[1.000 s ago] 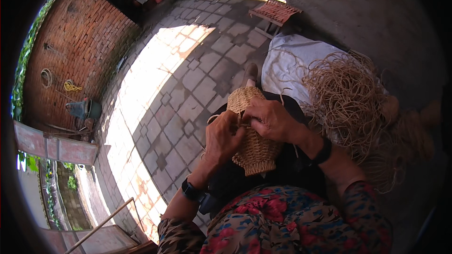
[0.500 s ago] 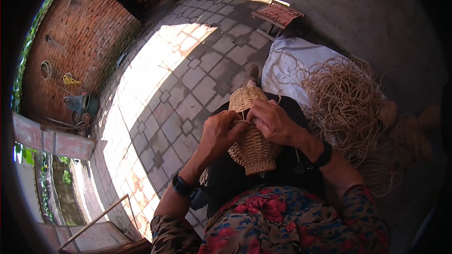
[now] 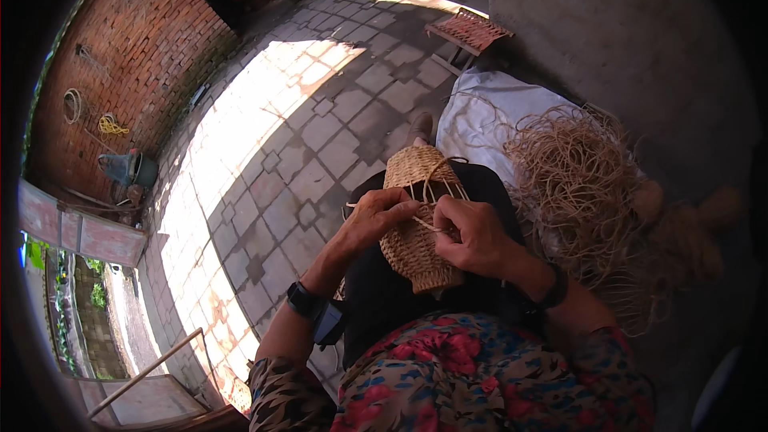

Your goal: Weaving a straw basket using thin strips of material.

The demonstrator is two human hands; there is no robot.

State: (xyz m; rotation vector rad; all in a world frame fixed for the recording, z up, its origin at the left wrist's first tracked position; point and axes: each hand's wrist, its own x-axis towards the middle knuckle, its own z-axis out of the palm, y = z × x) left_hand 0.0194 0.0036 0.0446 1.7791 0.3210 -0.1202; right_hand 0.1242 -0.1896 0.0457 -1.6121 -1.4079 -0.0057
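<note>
A woven straw piece (image 3: 420, 252) lies across my dark-clad lap, tapering toward me. Its far section (image 3: 412, 165) is joined to the near one by several thin strands, with a dark gap between them. My left hand (image 3: 378, 214) pinches the left edge of the near section, thumb and fingers close together at the gap. In my right hand (image 3: 474, 234), the bent fingers are closed on a pale straw cord (image 3: 424, 224) running across the weave. A loose cord (image 3: 436, 166) curls over the far section. My right palm is hidden.
To the right, a large tangled heap of straw cord (image 3: 572, 184) lies partly on a white sheet (image 3: 472, 116). Beyond it stands a low slatted stool (image 3: 470, 30). Grey paving (image 3: 320, 132) spreads ahead and left, toward a brick wall (image 3: 136, 48). A wooden pole (image 3: 148, 370) slants at lower left.
My right hand has moved toward me and to the right, drawing a cord with it. The gap and its strands now show. My left hand stays at the near section's edge.
</note>
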